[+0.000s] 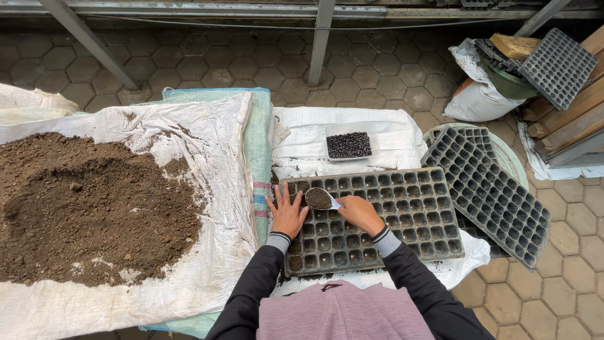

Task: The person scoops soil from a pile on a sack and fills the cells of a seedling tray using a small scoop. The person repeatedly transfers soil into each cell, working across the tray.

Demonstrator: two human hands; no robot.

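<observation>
A plant nursery work area outdoors: hexagonal paving stones (pixel 377 75), a heap of potting soil (pixel 88 208) on white sacking (pixel 214 126), stacked black seedling trays (pixel 497 189), and a tub of dark seeds (pixel 349 145).

Hexagon-paved floor (pixel 390 79) carries white sacking (pixel 207 151) (heaped with soil (pixel 88 208)), a seedling tray (pixel 377 220) and a seed tub (pixel 349 143).

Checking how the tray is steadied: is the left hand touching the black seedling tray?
Touching. The head view shows the left hand lying flat, fingers spread, on the seedling tray's left edge.
</observation>
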